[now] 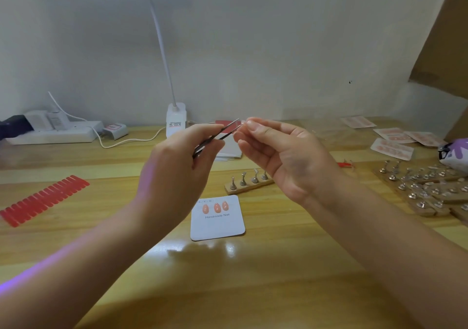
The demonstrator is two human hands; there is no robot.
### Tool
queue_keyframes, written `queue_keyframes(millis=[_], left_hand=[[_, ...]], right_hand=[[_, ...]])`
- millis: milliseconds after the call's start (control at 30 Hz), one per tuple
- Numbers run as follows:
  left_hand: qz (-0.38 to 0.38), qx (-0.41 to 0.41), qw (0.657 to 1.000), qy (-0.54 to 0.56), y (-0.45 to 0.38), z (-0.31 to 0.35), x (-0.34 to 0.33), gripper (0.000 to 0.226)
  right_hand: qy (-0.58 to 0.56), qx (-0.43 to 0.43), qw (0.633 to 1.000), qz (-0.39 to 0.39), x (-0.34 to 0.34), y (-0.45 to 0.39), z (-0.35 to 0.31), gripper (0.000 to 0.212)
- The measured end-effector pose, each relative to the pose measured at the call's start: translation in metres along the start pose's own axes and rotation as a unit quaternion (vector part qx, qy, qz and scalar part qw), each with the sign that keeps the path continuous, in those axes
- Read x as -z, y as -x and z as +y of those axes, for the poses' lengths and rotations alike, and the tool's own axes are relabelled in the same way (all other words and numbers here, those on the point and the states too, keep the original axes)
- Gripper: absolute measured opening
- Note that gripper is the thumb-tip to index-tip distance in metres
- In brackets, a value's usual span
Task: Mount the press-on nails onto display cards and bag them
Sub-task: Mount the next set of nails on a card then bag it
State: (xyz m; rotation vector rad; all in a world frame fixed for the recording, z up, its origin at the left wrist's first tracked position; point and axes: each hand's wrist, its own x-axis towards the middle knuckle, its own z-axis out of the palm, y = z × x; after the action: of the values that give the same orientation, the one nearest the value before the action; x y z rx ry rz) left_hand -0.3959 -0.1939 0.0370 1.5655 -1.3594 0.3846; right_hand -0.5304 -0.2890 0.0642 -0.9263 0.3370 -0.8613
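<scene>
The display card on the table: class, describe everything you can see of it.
The display card is a white square with rounded corners, seemingly stiff paper, lying flat on the wooden table near the centre. Three pink nails sit in a row near its top, above the printed words "Handmade Nail". Its lower half is bare. Neither hand touches it.

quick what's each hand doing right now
Left hand: closed on the tweezers.
Right hand: fingertips pinched together at the tweezer tips; what they hold cannot be told.
</scene>
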Motion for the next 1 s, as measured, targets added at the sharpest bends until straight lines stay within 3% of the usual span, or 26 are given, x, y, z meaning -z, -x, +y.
queue_keyframes(millis=[600,1000], left_hand=[[0.019,-0.021,0.993,-0.114,0.005,0.01,0.001,0.014],[0.037,-0.076,0.979,-0.187,0.002,0.011,0.006,0.019]], right_hand=[[-0.023,0.001,0.999,0.025,-0.001,0.004,0.015,0.007],[0.115,0.005,0.993,-0.025,0.008,0.0,0.003,0.011]])
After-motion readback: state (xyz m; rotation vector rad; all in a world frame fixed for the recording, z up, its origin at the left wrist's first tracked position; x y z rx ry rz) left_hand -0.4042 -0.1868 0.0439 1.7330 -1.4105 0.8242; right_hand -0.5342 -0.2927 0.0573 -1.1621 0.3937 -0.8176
